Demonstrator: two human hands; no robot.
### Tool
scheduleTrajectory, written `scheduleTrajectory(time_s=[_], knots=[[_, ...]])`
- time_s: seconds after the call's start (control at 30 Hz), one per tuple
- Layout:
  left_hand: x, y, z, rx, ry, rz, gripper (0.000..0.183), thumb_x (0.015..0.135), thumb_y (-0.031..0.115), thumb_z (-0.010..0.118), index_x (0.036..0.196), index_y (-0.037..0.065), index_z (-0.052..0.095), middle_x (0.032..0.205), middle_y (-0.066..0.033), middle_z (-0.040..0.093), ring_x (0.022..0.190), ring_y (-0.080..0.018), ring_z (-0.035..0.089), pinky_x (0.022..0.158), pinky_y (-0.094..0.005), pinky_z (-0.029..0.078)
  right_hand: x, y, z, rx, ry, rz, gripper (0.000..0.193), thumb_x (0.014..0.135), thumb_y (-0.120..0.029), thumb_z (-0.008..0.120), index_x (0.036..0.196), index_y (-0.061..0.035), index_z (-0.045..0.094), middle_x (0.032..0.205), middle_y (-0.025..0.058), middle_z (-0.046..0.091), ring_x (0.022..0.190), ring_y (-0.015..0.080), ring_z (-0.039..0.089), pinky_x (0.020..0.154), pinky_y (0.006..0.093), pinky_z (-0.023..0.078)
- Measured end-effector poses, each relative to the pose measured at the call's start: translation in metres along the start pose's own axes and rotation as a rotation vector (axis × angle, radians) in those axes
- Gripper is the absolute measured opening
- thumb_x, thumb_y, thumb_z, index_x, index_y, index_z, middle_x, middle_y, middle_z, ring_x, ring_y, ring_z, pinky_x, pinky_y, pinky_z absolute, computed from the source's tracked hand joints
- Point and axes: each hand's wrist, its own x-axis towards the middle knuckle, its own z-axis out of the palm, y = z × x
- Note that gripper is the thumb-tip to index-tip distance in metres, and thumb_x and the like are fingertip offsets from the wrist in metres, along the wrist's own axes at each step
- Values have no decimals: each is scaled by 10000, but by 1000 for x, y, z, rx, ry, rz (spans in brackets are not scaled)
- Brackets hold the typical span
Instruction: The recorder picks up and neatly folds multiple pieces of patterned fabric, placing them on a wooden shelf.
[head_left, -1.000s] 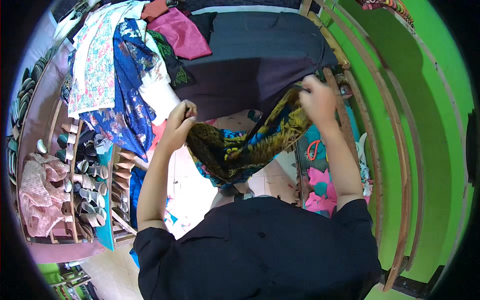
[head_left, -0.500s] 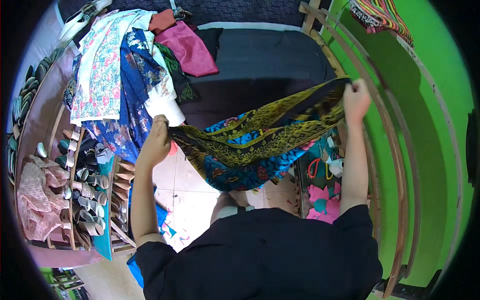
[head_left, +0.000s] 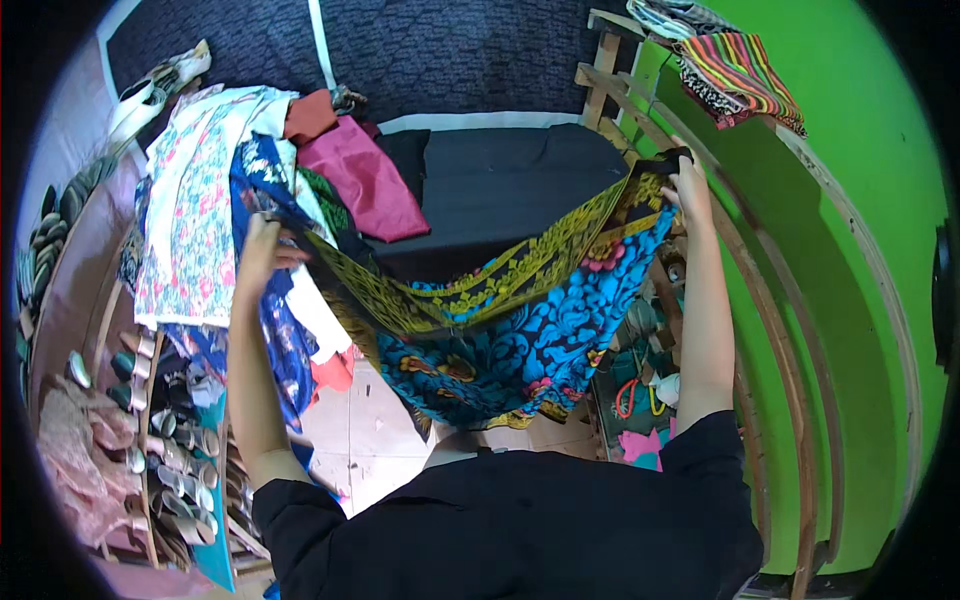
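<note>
A patterned cloth (head_left: 500, 345), blue and black floral with red-and-yellow flowers and a yellow-black border, hangs in a sagging curve between my hands. My left hand (head_left: 264, 252) is closed on its left upper corner, beside the pile of garments. On the right, near the wooden rail, my right hand (head_left: 688, 185) grips the other upper corner, where a dark edge bunches at the fingers. The cloth's lower part drops in front of my legs. Behind it lies a dark cushioned seat (head_left: 520, 180).
At left are a white floral garment (head_left: 195, 220), a navy floral garment (head_left: 262, 180) and a pink cloth (head_left: 365, 180). Shoe racks (head_left: 180, 470) stand below them. Wooden rails (head_left: 765, 300) run along the green wall at right, with a striped folded cloth (head_left: 745, 75) on top.
My hands have spread wider, the left moving further left. The cloth has opened out, showing more of the blue floral side. The view has tilted slightly upward.
</note>
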Motion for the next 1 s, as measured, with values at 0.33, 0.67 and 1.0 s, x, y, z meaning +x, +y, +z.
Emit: scheduleTrajectory(time_s=[0.33,0.67,1.0], knots=[[160,3,-92,357,792,700,332,899,205,494,1042,-36,315,1013,-124,366,958,-213,351,904,-302,282,81,11,44,-250,417,-625,535,840,-61,391,1362,-99,280,1316,202,382,1214,315,372,1010,350,271],[268,-28,4,327,1107,884,507,858,339,554,696,-140,547,677,-248,561,692,-344,480,754,-407,370,143,89,83,-140,630,-608,637,862,-94,372,1392,-17,28,1442,206,83,1342,308,92,1081,351,94],[359,-77,36,271,996,623,529,841,347,585,980,-132,409,1022,-271,484,839,-350,525,725,-403,425,232,130,141,-126,597,-386,624,876,-141,361,1412,-97,44,1453,182,89,1345,293,112,1066,422,95]])
